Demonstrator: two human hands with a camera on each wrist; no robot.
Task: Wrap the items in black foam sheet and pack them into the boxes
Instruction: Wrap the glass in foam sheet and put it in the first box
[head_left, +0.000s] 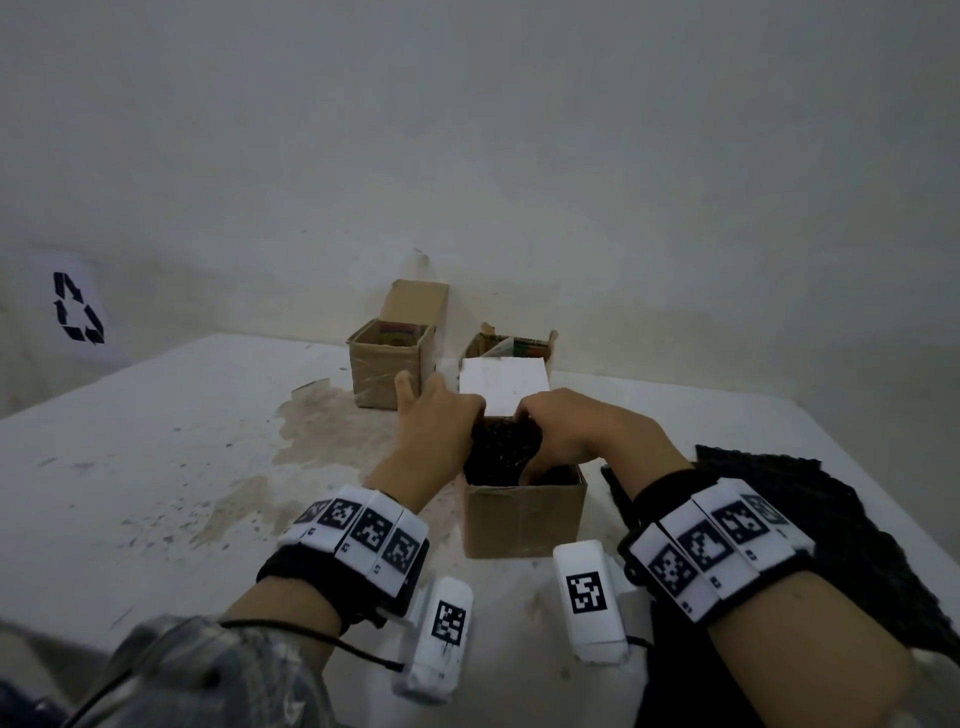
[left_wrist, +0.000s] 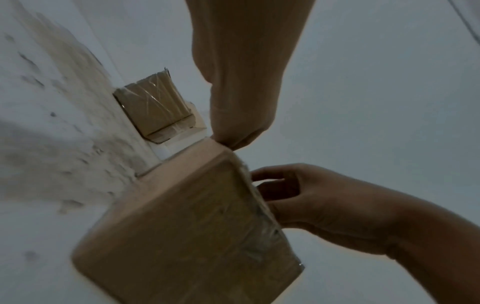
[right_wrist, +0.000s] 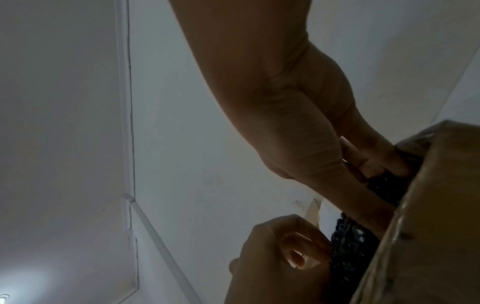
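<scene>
Both hands (head_left: 496, 434) at box rim (head_left: 524, 488)

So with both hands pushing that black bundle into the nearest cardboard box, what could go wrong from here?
1. The black foam-wrapped bundle still bulges above the rim of the small open cardboard box; it may jam or unwrap.
2. The left hand and right hand press from above only, so the box could slide or tip.
</scene>
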